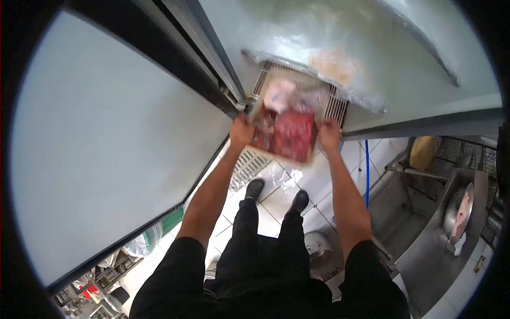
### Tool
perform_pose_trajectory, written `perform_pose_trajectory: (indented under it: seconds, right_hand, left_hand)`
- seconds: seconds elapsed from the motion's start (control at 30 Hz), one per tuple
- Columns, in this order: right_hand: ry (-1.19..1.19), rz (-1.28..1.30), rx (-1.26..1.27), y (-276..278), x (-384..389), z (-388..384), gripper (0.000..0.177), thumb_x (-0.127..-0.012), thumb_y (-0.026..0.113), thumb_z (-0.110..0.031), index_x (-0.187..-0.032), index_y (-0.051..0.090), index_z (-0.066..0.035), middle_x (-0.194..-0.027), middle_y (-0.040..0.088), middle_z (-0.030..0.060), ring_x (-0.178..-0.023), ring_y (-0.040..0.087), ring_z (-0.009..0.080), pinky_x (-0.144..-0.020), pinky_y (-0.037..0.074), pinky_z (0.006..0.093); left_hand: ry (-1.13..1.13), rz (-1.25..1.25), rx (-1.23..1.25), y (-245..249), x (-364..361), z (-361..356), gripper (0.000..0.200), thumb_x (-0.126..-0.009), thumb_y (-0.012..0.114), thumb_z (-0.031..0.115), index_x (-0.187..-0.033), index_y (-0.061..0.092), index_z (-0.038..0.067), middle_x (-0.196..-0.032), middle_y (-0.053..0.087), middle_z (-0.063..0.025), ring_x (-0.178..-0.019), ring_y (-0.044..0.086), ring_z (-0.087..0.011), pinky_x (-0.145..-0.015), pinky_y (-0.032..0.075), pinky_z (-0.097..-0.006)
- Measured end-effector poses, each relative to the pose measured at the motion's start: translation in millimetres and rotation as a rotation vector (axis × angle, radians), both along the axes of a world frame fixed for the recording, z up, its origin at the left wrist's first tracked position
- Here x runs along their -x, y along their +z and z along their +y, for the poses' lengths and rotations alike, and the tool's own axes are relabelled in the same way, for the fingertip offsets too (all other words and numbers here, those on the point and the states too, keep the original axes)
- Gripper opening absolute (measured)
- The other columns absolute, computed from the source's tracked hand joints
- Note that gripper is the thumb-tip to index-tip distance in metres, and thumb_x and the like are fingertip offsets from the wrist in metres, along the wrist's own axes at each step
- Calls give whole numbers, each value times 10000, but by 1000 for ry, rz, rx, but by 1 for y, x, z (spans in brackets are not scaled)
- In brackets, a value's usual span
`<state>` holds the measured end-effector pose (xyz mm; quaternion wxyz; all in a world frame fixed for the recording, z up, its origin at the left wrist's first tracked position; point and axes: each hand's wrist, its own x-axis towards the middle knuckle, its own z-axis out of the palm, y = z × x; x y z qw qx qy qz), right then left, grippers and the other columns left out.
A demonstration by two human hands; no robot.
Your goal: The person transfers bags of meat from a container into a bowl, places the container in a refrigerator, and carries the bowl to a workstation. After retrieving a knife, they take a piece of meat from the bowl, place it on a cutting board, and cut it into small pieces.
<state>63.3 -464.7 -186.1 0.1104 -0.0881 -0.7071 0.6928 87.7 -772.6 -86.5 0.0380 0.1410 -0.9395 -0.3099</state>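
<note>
With its sides gripped by the left hand (241, 131) and right hand (328, 134), the tray (275, 157) is best kept level so the meat (294, 132) is not spilled.

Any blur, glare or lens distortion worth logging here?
Head view: blur across the tray and red meat, softer on the left hand and right hand; head view: glare on floor tiles and plastic sheet; head view: fisheye curvature, black corners.
</note>
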Motion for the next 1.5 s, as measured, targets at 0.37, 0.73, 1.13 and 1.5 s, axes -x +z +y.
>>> perform_pose_trajectory:
  seconds: [0.37, 0.73, 1.13, 1.5]
  right_hand:
    - [-159, -507, 506, 28, -149, -36, 312, -902, 577, -9, -1210, 572, 40, -903, 686, 104, -772, 653, 161, -650, 510, 281]
    - [-1191, -410, 443, 82, -450, -167, 339, -874, 534, 43, -1209, 580, 22, -961, 706, 128, -786, 672, 189, -684, 536, 305]
    - [-2083, -74, 194, 147, -664, -228, 137, -866, 549, 46, -974, 634, 57, -752, 655, 106, -630, 598, 157, -584, 485, 264]
    - [-1922, 170, 887, 52, -925, -66, 174, -884, 541, -9, -1021, 639, 34, -1087, 657, 139, -956, 658, 267, -794, 565, 387]
  left_hand:
    - [238, -392, -1722, -160, 123, 77, 468, -992, 475, 302, -1387, 426, 57, -1301, 528, -128, -1203, 491, -260, -918, 453, -503]
    - [-547, -748, -1187, -207, 376, -59, 315, -1037, 431, 319, -1136, 618, 87, -982, 674, -65, -864, 652, -158, -760, 559, -307]
    - [-1479, -826, -592, -17, -61, 91, 176, -909, 675, 122, -921, 695, -52, -831, 659, -30, -743, 580, -96, -700, 461, -229]
    - [-2366, -1138, -408, 28, -491, 250, 110, -793, 746, 62, -874, 713, -6, -824, 706, -55, -774, 650, -116, -703, 523, -268]
